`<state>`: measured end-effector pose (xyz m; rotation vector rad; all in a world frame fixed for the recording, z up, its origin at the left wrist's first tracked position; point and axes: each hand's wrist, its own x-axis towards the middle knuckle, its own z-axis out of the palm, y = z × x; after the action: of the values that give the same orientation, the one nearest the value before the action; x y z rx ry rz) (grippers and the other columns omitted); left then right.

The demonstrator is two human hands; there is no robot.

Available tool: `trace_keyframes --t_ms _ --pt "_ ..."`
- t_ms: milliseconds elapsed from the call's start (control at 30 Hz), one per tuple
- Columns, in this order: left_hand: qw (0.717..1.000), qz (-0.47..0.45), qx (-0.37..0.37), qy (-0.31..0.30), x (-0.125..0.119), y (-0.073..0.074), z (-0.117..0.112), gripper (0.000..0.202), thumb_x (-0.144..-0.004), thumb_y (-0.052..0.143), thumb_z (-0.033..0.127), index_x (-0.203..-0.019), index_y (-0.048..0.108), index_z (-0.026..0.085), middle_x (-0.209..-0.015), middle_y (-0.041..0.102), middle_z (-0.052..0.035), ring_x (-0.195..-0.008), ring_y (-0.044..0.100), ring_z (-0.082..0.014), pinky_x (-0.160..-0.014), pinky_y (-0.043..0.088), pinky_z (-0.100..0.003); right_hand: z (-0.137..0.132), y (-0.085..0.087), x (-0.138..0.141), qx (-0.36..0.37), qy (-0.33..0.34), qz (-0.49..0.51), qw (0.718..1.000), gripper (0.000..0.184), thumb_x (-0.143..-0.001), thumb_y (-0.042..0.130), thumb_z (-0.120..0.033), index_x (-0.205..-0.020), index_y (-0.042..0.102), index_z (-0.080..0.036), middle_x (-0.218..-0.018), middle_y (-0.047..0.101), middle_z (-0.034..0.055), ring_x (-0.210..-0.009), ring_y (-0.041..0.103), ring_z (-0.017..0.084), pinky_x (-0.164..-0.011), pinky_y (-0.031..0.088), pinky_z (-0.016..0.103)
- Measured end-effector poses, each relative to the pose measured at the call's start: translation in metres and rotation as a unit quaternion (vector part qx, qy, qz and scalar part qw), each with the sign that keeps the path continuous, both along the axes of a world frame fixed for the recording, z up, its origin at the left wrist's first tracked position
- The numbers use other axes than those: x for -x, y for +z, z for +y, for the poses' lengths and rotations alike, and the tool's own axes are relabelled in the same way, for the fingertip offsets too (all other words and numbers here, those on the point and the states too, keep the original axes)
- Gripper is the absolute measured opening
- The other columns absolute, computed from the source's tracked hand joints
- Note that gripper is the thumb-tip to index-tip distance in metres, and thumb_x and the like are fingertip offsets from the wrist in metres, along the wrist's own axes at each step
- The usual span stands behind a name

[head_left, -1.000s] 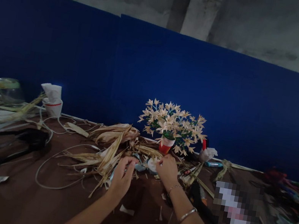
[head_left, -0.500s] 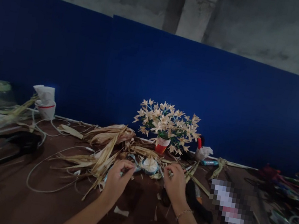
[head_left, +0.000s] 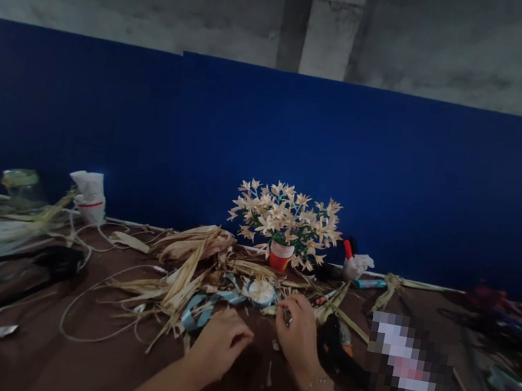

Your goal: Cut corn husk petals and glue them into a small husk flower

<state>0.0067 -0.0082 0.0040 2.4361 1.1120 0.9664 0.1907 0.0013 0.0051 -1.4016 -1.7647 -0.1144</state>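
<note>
My left hand (head_left: 221, 342) is held low over the brown table, its thumb and fingers pressed together; whatever may be between them is too small to make out. To the right, my right hand (head_left: 298, 330) has curled fingers, with a small dark, shiny bit showing at them that I cannot name. Between and beyond the hands lies a round light-blue roll (head_left: 262, 293) with pale petal-like pieces on it. A loose light-blue ribbon (head_left: 199, 311) curls just beyond my left hand. Near my right hand rests a black glue gun (head_left: 334, 343) with an orange part.
Pale flowers (head_left: 282, 216) stand in a red and white pot (head_left: 280, 257) at the back. Dried corn husks (head_left: 189, 257) spread left of centre. A pixelated white object (head_left: 406, 363) with a cable lies right. White cords (head_left: 68, 316) loop at left. A blue partition (head_left: 272, 130) rises behind.
My left hand has come nearer and to the right, away from the ribbon, its fingers now lower. My right hand has shifted slightly left, its fingers more curled. The view has tilted and turned a little.
</note>
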Motion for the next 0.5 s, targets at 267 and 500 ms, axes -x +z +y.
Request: trace_keyframes --t_ms 267,500 --pt "0.987 0.162 -0.015 -0.018 -0.01 0.005 -0.015 0.029 -0.082 0.047 0.036 -0.063 0.059 0.018 -0.069 0.06 -0.0036 -0.074 0.05 -0.018 -0.068 0.032 -0.031 0.004 -0.005 -0.006 -0.002 0.001 -0.012 1.0 0.014 -0.075 0.045 -0.013 -0.073 0.058 -0.016 -0.081 0.056 0.0068 -0.079 0.051 0.018 -0.074 0.04 0.029" --pt "0.98 0.193 -0.03 -0.034 0.005 0.011 -0.024 0.018 -0.08 0.051 0.036 -0.081 0.06 0.02 -0.087 0.059 -0.0037 -0.085 0.048 -0.0192 -0.075 0.032 -0.032 0.004 -0.004 -0.005 0.02 -0.027 -0.051 0.998 0.014 -0.075 0.047 -0.014 -0.072 0.06 -0.016 -0.081 0.058 0.0071 -0.081 0.053 0.019 -0.075 0.038 0.029"
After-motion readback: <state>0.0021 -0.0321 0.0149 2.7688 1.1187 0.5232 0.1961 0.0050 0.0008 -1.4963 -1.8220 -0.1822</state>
